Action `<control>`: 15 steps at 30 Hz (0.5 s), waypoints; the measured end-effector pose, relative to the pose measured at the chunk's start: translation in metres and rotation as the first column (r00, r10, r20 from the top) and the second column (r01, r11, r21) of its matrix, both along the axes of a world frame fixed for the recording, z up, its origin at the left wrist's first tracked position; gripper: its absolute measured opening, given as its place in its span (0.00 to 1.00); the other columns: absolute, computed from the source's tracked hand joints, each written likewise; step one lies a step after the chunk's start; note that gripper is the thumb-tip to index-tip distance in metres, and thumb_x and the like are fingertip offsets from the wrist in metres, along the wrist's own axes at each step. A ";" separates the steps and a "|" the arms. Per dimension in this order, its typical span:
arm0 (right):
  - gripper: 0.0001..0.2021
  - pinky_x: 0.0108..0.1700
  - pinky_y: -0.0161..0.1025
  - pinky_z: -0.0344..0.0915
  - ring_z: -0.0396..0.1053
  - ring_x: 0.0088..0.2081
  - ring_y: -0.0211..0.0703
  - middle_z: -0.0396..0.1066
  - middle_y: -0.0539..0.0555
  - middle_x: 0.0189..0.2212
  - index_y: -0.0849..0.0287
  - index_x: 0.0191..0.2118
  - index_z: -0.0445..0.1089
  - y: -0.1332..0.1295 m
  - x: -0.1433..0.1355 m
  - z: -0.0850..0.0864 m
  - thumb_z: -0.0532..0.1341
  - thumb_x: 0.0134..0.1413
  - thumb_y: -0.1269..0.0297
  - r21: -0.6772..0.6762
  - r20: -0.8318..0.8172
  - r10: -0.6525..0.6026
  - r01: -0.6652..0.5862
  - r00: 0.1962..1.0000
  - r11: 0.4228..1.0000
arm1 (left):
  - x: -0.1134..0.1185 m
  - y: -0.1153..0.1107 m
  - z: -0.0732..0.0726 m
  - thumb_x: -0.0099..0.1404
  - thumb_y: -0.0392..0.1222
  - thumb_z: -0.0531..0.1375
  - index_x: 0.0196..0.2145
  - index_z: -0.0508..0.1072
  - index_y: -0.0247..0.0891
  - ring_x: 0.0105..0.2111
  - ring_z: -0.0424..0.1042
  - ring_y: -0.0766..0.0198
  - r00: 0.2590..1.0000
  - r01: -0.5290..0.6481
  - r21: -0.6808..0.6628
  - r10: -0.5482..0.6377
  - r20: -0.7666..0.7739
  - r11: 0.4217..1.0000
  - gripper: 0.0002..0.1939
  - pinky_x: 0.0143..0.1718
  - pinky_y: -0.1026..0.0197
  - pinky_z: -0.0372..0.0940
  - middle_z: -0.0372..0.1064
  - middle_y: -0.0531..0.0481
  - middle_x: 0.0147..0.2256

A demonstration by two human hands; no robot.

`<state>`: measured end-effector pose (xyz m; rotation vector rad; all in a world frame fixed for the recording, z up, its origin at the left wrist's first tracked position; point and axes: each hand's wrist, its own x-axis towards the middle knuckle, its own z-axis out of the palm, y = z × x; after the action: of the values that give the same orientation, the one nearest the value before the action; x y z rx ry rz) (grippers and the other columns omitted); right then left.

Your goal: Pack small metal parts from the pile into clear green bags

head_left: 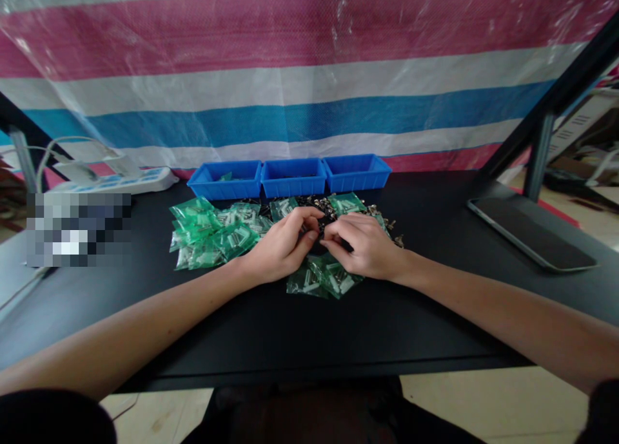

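Note:
My left hand (286, 243) and my right hand (360, 244) are close together over the middle of the black table, fingers curled. What either one pinches, if anything, is too small to make out. Left of my left hand lies a heap of green plastic packets (210, 232) with white and metal pieces inside. More green packets (326, 276) lie just below the hands, nearer the table's front. Loose small metal screws (325, 207) are scattered behind and between the hands, with another green packet (346, 203) among them.
Three blue trays stand in a row at the back: left (225, 185), middle (294, 181) and right (358, 176). A phone (532, 233) lies at the right. A white power strip (116, 181) with plugs sits back left, near a blurred-out object (80, 228). Striped sheeting (290, 83) hangs behind.

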<state>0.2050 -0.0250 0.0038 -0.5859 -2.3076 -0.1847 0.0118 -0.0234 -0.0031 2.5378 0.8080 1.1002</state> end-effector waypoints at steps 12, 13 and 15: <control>0.05 0.29 0.34 0.55 0.59 0.23 0.35 0.63 0.47 0.20 0.59 0.28 0.62 0.001 0.001 0.000 0.57 0.54 0.71 -0.003 -0.022 -0.020 0.020 1.000 1.000 | 0.002 0.005 0.011 0.68 0.45 0.46 0.26 0.62 0.36 0.25 0.62 0.68 0.990 -0.111 -0.231 0.088 -0.109 0.967 0.15 0.29 0.65 0.57 0.61 0.54 0.23; 0.05 0.30 0.34 0.55 0.59 0.23 0.35 0.63 0.47 0.20 0.59 0.28 0.62 0.001 0.001 -0.001 0.57 0.54 0.72 -0.005 -0.022 -0.023 0.023 0.999 1.000 | 0.002 0.004 0.011 0.68 0.45 0.46 0.26 0.62 0.36 0.25 0.61 0.68 0.990 -0.116 -0.243 0.093 -0.105 0.963 0.15 0.28 0.65 0.57 0.61 0.54 0.23; 0.05 0.30 0.34 0.56 0.60 0.23 0.35 0.63 0.47 0.20 0.59 0.28 0.62 0.002 0.001 -0.001 0.57 0.54 0.71 -0.011 -0.020 -0.034 0.034 0.999 0.999 | 0.002 0.004 0.010 0.68 0.45 0.46 0.27 0.62 0.37 0.24 0.61 0.69 0.991 -0.116 -0.263 0.095 -0.091 0.958 0.15 0.27 0.65 0.56 0.60 0.55 0.23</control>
<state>0.2061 -0.0234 0.0025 -0.6299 -2.2813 -0.1816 0.0138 -0.0194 0.0074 2.3444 1.0478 0.8588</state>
